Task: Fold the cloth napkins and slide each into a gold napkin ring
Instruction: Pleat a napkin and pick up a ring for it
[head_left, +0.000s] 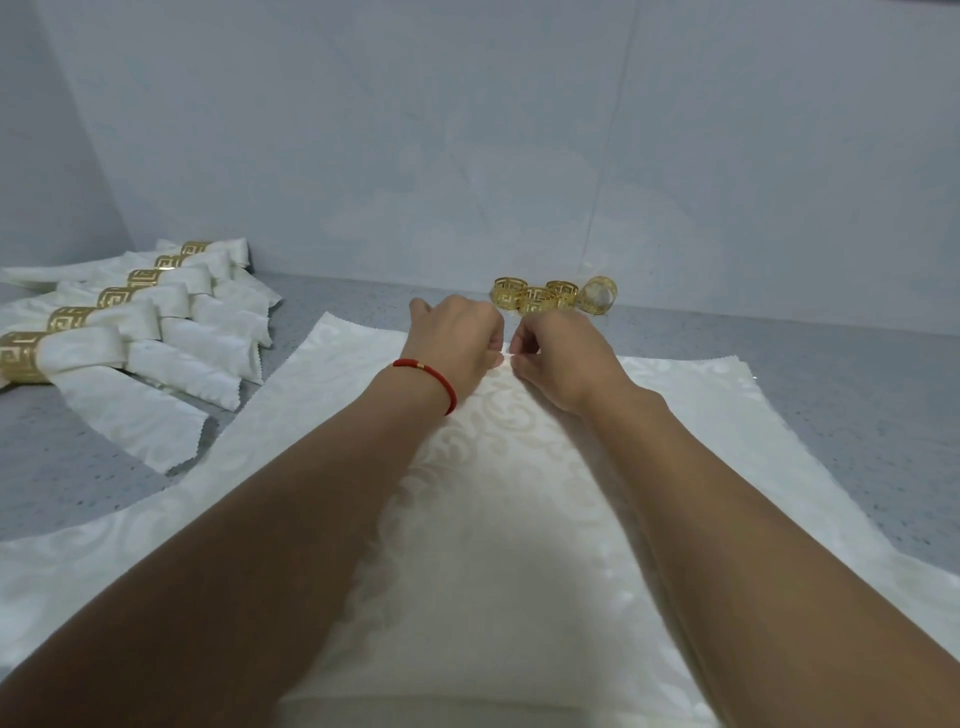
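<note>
A cream damask napkin (493, 493) lies spread on the grey counter in front of me, over another cream cloth. My left hand (457, 338), with a red cord at the wrist, and my right hand (558, 358) meet at the napkin's far edge. Both pinch the cloth there, fingertips almost touching each other. Just beyond my hands stand several loose gold napkin rings (553, 295) near the wall.
At the left lie several folded napkins in gold rings (130, 332), laid in a row. A pale wall (467, 156) rises behind the grey speckled counter (857, 405). The lower cloth (717, 395) reaches out to the right and left of the napkin.
</note>
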